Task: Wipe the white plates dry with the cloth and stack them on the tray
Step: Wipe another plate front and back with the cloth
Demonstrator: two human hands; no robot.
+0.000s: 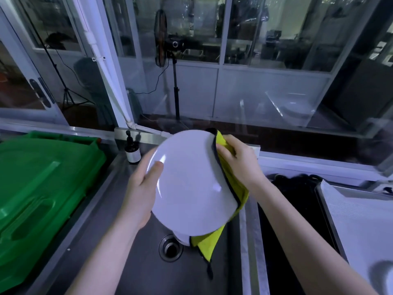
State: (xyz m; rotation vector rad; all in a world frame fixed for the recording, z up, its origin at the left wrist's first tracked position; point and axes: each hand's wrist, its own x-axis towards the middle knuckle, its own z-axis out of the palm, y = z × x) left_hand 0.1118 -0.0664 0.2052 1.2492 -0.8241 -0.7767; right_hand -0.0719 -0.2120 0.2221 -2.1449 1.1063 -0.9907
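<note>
Above the steel sink (136, 265), gripped a tilted white plate (191, 184) at its left rim with the left hand (138, 190), thumb laid across the face. Clasped a yellow cloth (208, 243) around the plate's right edge with the right hand (240, 160), with its tail hanging toward the drain (170, 249).

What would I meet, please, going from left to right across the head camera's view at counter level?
Green plastic bin lid → left hand → round white plate → right hand, holding the yellow cloth at the plate's edge → flat steel-rimmed tray.
</note>
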